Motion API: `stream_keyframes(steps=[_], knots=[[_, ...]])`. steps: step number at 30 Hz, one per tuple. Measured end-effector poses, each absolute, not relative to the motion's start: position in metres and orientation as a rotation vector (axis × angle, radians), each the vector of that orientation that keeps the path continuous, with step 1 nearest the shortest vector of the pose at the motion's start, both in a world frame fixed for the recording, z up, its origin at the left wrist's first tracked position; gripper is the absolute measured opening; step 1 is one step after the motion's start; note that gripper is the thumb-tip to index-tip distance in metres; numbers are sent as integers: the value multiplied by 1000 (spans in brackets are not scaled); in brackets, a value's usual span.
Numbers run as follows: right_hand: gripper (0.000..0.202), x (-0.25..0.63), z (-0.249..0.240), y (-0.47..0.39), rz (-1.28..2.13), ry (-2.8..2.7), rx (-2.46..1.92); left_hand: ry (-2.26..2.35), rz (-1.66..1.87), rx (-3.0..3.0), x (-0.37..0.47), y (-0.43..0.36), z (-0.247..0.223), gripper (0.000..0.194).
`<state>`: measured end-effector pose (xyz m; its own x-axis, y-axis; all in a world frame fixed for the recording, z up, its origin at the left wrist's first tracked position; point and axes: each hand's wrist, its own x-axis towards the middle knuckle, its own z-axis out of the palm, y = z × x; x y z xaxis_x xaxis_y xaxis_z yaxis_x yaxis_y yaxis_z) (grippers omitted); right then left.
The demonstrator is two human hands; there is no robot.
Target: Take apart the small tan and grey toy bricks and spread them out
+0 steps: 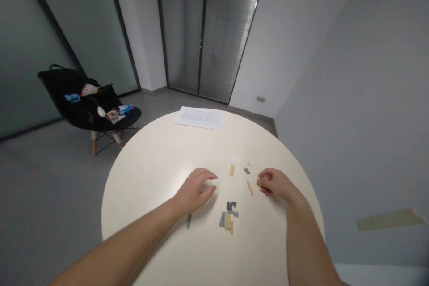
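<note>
My right hand (272, 182) pinches a small tan piece (259, 184) at the right side of the round table. Left of it lie a thin tan strip (250, 187), a small dark grey piece (246, 171) and a tan rectangle (232, 170). My left hand (197, 190) is held over the table with thumb and fingers apart, nothing between them. Between my hands and nearer to me sits a cluster of joined or overlapping tan and grey flat pieces (228, 220), with a dark grey piece (231, 206) at its far end. A grey strip (189, 220) lies below my left wrist.
A printed paper sheet (200, 117) lies at the far edge of the white round table (144, 161). A black chair (63, 98) with a bag and small packets on it stands at the left. Walls and glass panels surround the table.
</note>
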<state>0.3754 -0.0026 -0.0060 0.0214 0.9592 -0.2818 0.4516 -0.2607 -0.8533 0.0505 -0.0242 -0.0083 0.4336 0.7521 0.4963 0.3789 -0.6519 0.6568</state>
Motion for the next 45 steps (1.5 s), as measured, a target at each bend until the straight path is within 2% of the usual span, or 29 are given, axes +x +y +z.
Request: stream_keyframes(steps=[6,13,29,41,45], knots=[[19,375,-5,0,1093,-1456,-1902,942,1094,2242,51,-22,-9,21],[18,372,-3,1,915,-1551,-2022,937,1091,2242,51,-23,-9,20],[18,356,7,-1,1001,-1816,-1987,930,912,2262,54,-23,-12,19],[29,341,12,-2,782,-1859,-1995,688,646,2515,58,-29,-3,34],[26,337,13,-1,763,-1886,-2013,674,602,2585,59,-30,-5,38]])
